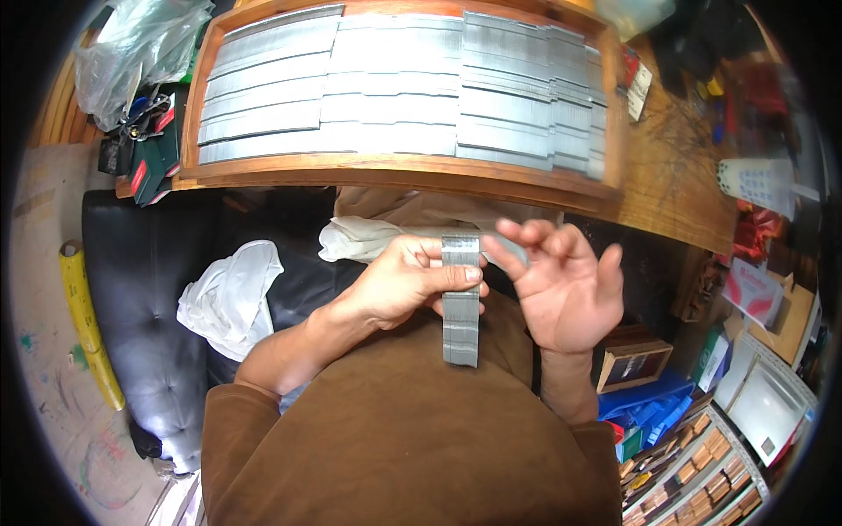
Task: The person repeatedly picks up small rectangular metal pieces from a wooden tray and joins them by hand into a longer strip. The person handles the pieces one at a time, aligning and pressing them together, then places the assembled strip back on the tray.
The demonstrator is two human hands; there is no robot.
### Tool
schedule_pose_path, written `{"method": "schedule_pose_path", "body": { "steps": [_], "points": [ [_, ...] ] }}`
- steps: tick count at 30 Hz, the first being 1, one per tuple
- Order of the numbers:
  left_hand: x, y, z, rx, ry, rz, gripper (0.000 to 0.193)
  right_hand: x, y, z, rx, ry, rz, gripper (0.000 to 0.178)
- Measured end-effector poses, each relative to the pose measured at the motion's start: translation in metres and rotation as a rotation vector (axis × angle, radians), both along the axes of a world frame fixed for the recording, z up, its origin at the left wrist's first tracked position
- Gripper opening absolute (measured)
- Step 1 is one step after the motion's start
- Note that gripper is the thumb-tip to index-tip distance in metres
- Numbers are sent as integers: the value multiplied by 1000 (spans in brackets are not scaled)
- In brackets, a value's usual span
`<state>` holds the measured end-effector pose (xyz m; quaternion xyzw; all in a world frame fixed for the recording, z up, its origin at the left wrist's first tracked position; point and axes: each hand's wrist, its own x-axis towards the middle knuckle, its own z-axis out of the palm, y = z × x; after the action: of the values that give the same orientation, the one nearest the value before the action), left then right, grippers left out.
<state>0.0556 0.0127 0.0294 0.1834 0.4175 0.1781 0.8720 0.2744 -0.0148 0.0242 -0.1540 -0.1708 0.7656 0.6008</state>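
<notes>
My left hand (412, 279) grips a narrow stack of thin grey metal pieces (461, 329), its thumb across the front and fingers behind. The stack stands lengthwise in front of my brown shirt, its lower end hanging free below the thumb. Just to the right, my right hand (566, 289) is raised, palm showing, fingers spread and slightly blurred. Nothing is in it, and its index finger comes close to the stack's upper end. Beyond both hands, a wooden tray (395, 167) holds rows of similar grey metal pieces (395, 83), packed side by side.
The tray rests on a wooden table (675, 167). A patterned cup (756, 182) stands at right. Clear plastic bags (140, 57) lie at far left. White cloth (232, 298) lies on the black padded seat (145, 324). Boxes and a small wooden crate (636, 364) sit at lower right.
</notes>
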Motion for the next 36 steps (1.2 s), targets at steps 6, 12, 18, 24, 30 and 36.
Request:
{"method": "schedule_pose_path", "body": {
  "steps": [6, 12, 18, 24, 30, 36],
  "points": [
    [-14, 6, -34, -30, 2, 225, 27, 3, -29, 32, 111, -1161, 401, 36],
    [1, 14, -36, -79, -9, 259, 30, -13, -43, 0, 152, -1134, 301, 15],
    [5, 8, -46, -40, -136, 299, 38, -19, -37, -12, 146, -1172, 218, 12],
    [11, 0, -43, -82, -333, 216, 49, -17, -38, -24, 144, -1163, 217, 13],
    [8, 3, -63, -175, -292, 221, 24, 55, -12, -42, -259, -1110, 252, 13],
    [20, 11, -79, -248, -258, 83, 33, 120, -14, -130, -240, -1865, 326, 35]
  ]
}}
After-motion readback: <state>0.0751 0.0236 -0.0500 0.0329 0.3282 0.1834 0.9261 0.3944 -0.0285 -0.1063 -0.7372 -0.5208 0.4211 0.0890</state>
